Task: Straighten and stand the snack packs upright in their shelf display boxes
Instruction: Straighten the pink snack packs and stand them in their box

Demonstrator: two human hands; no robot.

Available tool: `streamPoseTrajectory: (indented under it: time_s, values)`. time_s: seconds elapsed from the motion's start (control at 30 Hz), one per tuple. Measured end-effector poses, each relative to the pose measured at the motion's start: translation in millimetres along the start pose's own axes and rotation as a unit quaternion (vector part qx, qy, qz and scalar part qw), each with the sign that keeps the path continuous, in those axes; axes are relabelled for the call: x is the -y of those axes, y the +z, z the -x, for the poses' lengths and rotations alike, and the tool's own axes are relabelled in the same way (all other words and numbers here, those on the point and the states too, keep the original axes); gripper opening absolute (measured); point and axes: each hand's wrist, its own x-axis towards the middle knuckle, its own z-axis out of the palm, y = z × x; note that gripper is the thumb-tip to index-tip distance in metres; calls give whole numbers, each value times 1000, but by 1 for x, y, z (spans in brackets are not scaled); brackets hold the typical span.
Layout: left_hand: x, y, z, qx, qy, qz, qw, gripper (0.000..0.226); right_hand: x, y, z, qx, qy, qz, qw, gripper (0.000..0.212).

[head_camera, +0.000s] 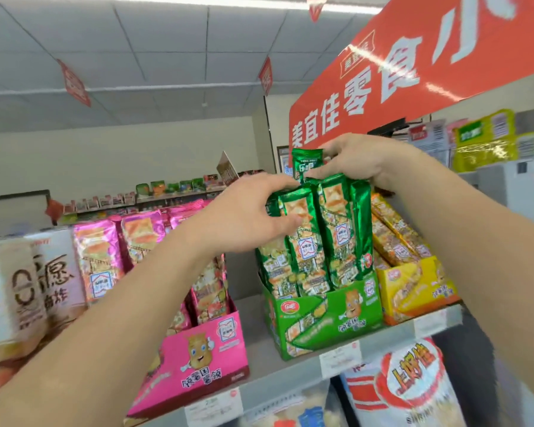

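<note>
Several green snack packs (330,229) stand upright in a green display box (324,322) on the top shelf. My left hand (244,217) grips the tops of the front green packs on their left side. My right hand (355,158) pinches the top of one green pack (305,163) that sticks up above the others at the back. A pink display box (198,355) with pink packs (99,257) sits to the left. A yellow box (413,288) to the right holds yellow packs (395,229) that lean backward.
The grey shelf edge (290,377) carries price tags. White cartons (28,288) stand at far left. Bagged snacks (413,386) hang below the shelf. A red store sign (413,72) hangs above, with more packets (481,140) behind my right arm.
</note>
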Motion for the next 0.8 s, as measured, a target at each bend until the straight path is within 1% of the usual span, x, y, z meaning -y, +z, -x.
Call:
streamPoseTrajectory:
  time_s: [0.03,0.1,0.17,0.2,0.27,0.33,0.37,0.4,0.43,0.47,0.5,0.57,0.6,0.63,0.67,0.73,0.77,0.8]
  values:
    - [-1,1,-1,2,21,-9,1000,50,1,0,2,-8,-11,-21,1000,23]
    - [-5,3,0,2,40,-14,999,50,8,-3,3,-47,-27,-103,993,26]
    - [-5,3,2,7,33,-24,999,56,19,-12,-1,-99,-46,-228,968,28]
    - [-5,4,2,15,25,-35,999,62,25,-18,-3,-132,-70,-291,945,27]
    - [-8,4,-1,16,4,-44,999,69,35,-31,-7,-229,-123,-385,886,22]
    - [-12,5,-7,0,-22,-66,998,73,36,-45,-11,-333,-144,-441,821,29]
    - [-14,6,-12,-2,-40,-92,995,77,35,-52,-9,-371,-147,-463,791,33]
    - [-15,5,-17,4,-59,-119,991,82,32,-58,-6,-393,-148,-477,772,33]
    - [-17,3,-21,14,-77,-141,987,85,28,-63,-1,-400,-141,-469,775,26]
    - [-19,2,-26,23,-90,-157,983,86,20,-65,5,-388,-122,-440,801,21]
    - [-21,1,-30,30,-94,-169,981,85,11,-65,12,-352,-104,-403,838,21]
    - [-25,-2,-38,63,-95,-162,980,84,-13,-57,25,-217,-102,-351,905,22]
    - [-29,-5,-42,95,-96,-126,983,84,-27,-50,29,-151,-115,-321,928,17]
    - [-33,-8,-46,129,-97,-74,984,83,-40,-41,32,-100,-131,-292,942,13]
    - [-36,-10,-51,148,-98,-22,984,81,-53,-33,34,-61,-140,-280,948,17]
    - [-42,-14,-60,133,-125,51,982,77,-73,-17,37,8,-152,-303,941,33]
    - [-45,-13,-64,127,-143,64,979,76,-81,-9,38,28,-149,-314,937,42]
    - [-47,-12,-68,143,-156,49,976,74,-85,-3,38,36,-141,-323,935,51]
